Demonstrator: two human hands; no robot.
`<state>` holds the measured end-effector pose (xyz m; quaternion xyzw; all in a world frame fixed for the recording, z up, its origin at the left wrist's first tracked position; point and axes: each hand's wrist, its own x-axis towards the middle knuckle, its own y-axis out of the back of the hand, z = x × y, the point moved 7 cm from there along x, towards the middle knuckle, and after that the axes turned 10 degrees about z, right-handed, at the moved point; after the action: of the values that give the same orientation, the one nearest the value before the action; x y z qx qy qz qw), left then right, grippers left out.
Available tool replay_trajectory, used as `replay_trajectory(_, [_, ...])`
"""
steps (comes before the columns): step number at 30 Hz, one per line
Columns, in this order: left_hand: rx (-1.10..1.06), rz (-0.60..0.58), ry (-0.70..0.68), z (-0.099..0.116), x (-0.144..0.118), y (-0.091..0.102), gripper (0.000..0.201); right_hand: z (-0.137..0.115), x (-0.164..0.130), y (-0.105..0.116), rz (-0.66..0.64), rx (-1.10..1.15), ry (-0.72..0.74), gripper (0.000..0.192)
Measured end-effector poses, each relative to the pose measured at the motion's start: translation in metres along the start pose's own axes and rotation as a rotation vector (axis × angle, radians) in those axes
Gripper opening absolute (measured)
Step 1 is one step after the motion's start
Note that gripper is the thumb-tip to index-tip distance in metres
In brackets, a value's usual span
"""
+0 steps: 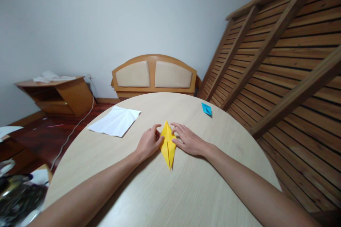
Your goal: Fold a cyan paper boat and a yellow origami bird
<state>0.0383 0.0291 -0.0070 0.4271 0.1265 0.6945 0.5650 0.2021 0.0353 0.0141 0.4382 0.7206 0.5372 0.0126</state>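
Note:
A yellow origami paper [167, 147], folded into a long diamond with a slit at its lower half, lies on the round table [202, 191] between my two hands. My left hand [148, 142] is at its left edge, fingers curled and the thumb resting on the paper. At the opposite edge, my right hand [189, 139] has its thumb and bent fingers against the paper. Some fingertips on both hands are hard to make out.
A creased white sheet [114, 122] lies at the table's far left. Toward the far right edge sits a small blue folded paper [206, 109]. A wooden slatted frame [266, 71] leans along the right side. Behind the table stands a headboard [153, 58].

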Motion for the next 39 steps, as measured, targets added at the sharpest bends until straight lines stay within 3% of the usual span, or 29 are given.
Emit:
replay_trajectory(6, [0.013, 0.017, -0.017, 0.002, 0.000, 0.003, 0.043, -0.002, -0.001, 0.000, -0.038, -0.012, 0.003, 0.023])
replay_trajectory(12, [-0.040, 0.046, -0.021, 0.005, 0.002, 0.006, 0.041, 0.009, -0.004, -0.004, -0.036, 0.071, -0.083, 0.059])
replay_trajectory(17, [-0.175, 0.029, -0.076, 0.014, 0.003, 0.007, 0.024, 0.019, -0.002, -0.009, 0.022, 0.315, -0.175, 0.089])
replay_trajectory(20, [-0.200, 0.023, -0.096, 0.016, 0.003, 0.007, 0.018, 0.023, -0.001, -0.008, 0.019, 0.431, -0.209, 0.097])
replay_trajectory(22, [-0.198, 0.022, -0.107, 0.017, 0.002, 0.008, 0.017, 0.024, 0.001, -0.006, 0.022, 0.446, -0.216, 0.089])
replay_trajectory(26, [-0.183, -0.001, -0.163, 0.019, -0.001, 0.006, 0.012, 0.022, 0.005, 0.000, 0.005, 0.318, -0.125, 0.037])
replay_trajectory(28, [-0.175, -0.045, -0.200, 0.021, -0.003, 0.004, 0.012, 0.020, 0.006, 0.000, -0.014, 0.248, -0.070, 0.022])
replay_trajectory(39, [-0.071, -0.230, -0.285, 0.022, -0.010, -0.010, 0.023, 0.016, 0.004, 0.003, -0.051, 0.103, 0.051, 0.011])
